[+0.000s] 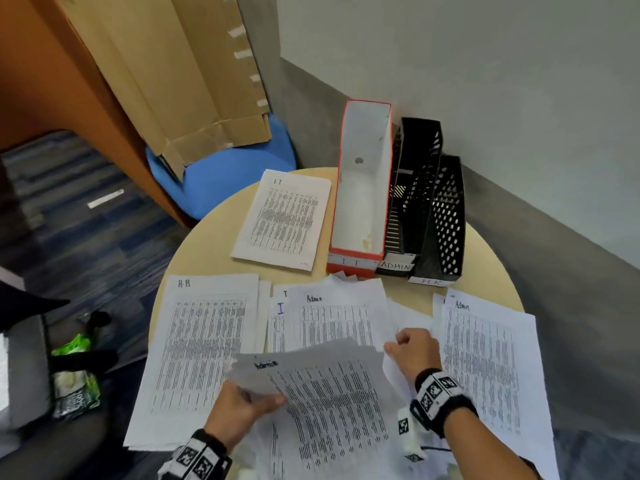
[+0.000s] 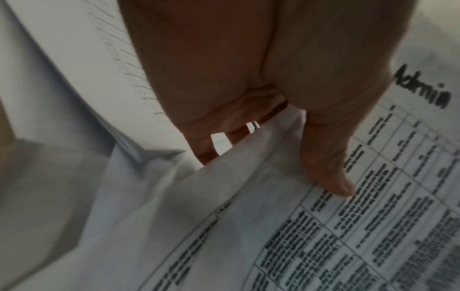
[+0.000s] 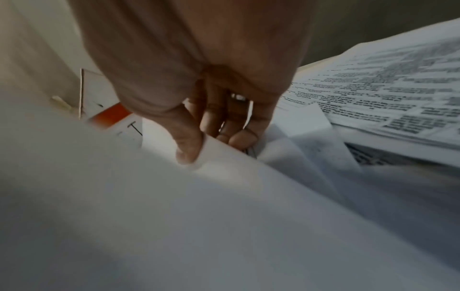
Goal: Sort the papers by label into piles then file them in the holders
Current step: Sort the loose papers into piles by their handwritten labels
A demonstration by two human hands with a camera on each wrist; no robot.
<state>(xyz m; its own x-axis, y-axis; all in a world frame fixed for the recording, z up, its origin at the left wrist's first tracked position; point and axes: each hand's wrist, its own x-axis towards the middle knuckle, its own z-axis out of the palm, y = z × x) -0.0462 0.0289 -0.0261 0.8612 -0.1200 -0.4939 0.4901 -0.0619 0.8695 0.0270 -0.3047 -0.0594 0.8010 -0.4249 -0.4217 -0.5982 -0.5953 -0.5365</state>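
My left hand (image 1: 252, 401) pinches the left edge of a sheet labelled Admin (image 1: 332, 403), lifted above the table; its thumb (image 2: 331, 177) lies on the print. My right hand (image 1: 412, 351) grips a blank-sided sheet (image 3: 224, 196) by its edge, thumb (image 3: 189, 145) on top. An H-R pile (image 1: 204, 344) lies at left. At right sits an Admin pile (image 1: 485, 368), and an IT pile (image 1: 284, 220) lies farther back. Unsorted sheets (image 1: 332, 317) lie in the middle. Three holders stand at the back: orange IT (image 1: 360, 188), black ADMIN (image 1: 412, 188) and black HR (image 1: 446, 220).
The round beige table (image 1: 214, 233) is small; papers overhang its near edge. A blue chair (image 1: 221, 181) with cardboard leaning on it stands behind the table. A grey wall (image 1: 519, 133) is close behind the holders. Bags lie on the floor at left (image 1: 72, 375).
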